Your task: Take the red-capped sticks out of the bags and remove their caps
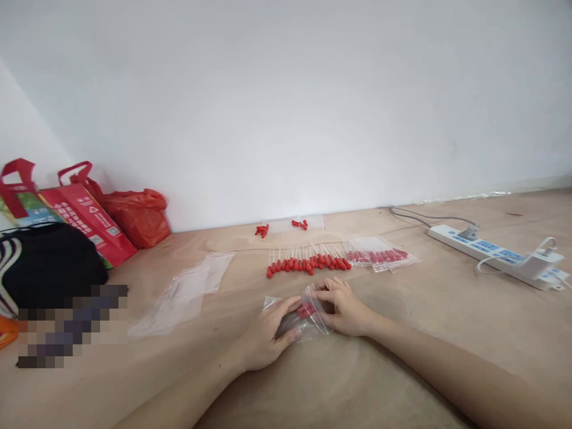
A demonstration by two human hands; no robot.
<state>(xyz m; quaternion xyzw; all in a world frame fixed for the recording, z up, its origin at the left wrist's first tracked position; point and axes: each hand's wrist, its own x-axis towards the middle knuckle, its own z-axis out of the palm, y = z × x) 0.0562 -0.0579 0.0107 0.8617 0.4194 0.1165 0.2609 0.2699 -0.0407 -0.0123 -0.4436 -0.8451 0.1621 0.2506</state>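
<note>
Both my hands rest on the wooden table (402,345) around a small clear plastic bag (313,316) with red-tipped droppers inside. My left hand (268,336) presses on the bag's left part, fingers curled over it. My right hand (342,307) pinches the bag's upper right edge. Just beyond the hands lies a row of several loose droppers (308,261) with red bulbs and clear stems. To their right lie filled clear bags (379,255) of droppers.
Empty clear bags (187,292) lie to the left. Loose red bulbs (263,230) sit near the white wall. A white power strip (496,253) with a plugged charger lies at the right. Red shopping bags (111,220) and a black bag (49,262) stand at the far left.
</note>
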